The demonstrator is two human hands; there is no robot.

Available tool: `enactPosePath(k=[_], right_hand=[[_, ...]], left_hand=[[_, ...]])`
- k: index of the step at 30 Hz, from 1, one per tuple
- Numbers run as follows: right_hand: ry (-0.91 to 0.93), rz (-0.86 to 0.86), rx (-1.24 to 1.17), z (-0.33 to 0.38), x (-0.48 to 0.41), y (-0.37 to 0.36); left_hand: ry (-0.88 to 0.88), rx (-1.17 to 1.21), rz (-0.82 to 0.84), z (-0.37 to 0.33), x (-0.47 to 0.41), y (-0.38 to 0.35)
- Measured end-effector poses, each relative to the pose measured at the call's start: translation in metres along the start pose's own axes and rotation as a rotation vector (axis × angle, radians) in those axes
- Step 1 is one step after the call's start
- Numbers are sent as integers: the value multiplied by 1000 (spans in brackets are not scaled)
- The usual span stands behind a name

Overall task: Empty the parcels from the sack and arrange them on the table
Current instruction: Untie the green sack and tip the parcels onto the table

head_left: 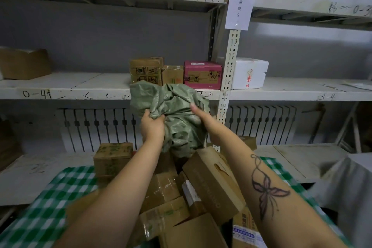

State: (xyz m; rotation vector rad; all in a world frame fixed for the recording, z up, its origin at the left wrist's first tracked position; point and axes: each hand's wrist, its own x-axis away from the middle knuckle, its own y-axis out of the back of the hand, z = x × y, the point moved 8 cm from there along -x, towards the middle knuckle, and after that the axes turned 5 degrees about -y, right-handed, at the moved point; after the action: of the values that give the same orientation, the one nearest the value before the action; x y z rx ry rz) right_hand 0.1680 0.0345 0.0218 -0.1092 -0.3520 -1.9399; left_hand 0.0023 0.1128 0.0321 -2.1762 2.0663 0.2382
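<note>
The green woven sack (173, 115) is bunched and crumpled in the air above the heap of parcels (193, 193), held up in front of the shelf (80, 88); it looks emptied and slack, though its folds hide whether anything remains inside. The left hand (152, 126) has its grip closed on a fold at the sack's lower left, and the right hand (198, 113) pinches the cloth on its right side, fingers mostly buried in the fabric. Below, brown cardboard boxes lie tumbled against each other on the surface (50, 207), which wears a green-and-white checked cloth. Behind, the shelf carries two brown cartons, a pink box (202, 74) and a white foam box (249, 72).
</note>
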Motion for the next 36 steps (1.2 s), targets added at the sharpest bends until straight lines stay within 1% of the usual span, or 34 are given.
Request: enactPosePath(k=[2, 5, 9, 11, 13, 15, 17, 20, 22, 25, 29, 33, 36], right_hand=[[-52, -78, 21, -2, 9, -2], [-28, -166, 45, -7, 9, 4], [70, -294, 58, -21, -16, 16], [96, -355, 63, -24, -15, 19], [97, -441, 86, -22, 1, 19], [104, -508, 80, -23, 6, 24], [130, -555, 90, -23, 6, 26], [137, -581, 121, -25, 4, 24], [151, -587, 128, -27, 2, 23], [197, -560, 140, -25, 3, 23], [219, -548, 162, -29, 7, 33], [220, -618, 117, -41, 17, 58], [219, -691, 43, -55, 23, 86]], left_hand=[[15, 158, 29, -1, 4, -8], [147, 410, 121, 11, 9, -20], [372, 536, 299, 35, 12, -31], [445, 569, 389, 41, 16, -36], [472, 615, 475, 39, 23, -41], [452, 693, 549, 34, 27, -45], [428, 715, 585, 31, 28, -47], [420, 631, 580, 37, 20, -51], [427, 590, 538, 46, 14, -52], [371, 544, 454, 56, -1, -49], [399, 516, 417, 68, -3, -56], [416, 539, 458, 63, 13, -79], [470, 573, 539, 60, 30, -110]])
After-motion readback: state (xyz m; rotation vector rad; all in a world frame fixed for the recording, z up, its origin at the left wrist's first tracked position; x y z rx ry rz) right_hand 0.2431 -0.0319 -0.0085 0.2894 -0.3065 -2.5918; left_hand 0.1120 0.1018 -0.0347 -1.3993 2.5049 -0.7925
